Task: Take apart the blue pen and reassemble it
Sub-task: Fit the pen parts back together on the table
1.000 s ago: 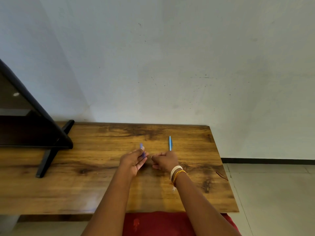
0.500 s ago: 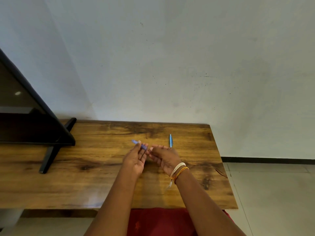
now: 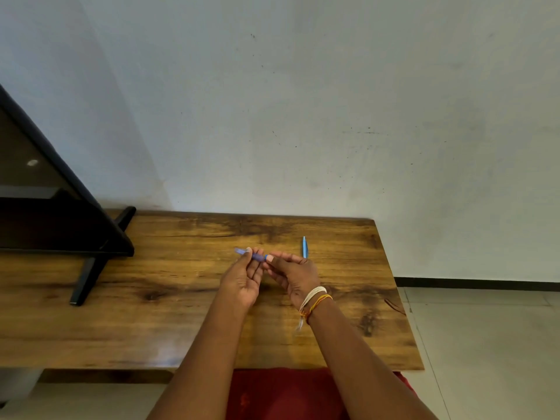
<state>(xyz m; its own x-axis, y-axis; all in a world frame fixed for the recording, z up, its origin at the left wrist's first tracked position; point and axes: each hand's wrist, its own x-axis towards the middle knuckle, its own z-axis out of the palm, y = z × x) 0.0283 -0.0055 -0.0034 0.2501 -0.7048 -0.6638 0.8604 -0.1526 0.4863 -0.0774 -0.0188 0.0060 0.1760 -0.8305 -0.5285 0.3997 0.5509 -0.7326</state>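
Table (image 3: 181, 322) is showing a wood-grain top, dark knots and streaks, with a soft sheen reflecting near the front edge. Pen barrel (image 3: 256, 256) is looking like translucent blue-violet plastic, while the second pen piece (image 3: 304, 247) lying on the wood is appearing as smooth, lighter blue plastic. Wall (image 3: 303, 101) is presenting matt, scuffed paint; the screen (image 3: 27, 177) at left is reading glossy black on a matt black stand (image 3: 91, 268); wrist threads (image 3: 313, 300) are appearing as cloth cord.
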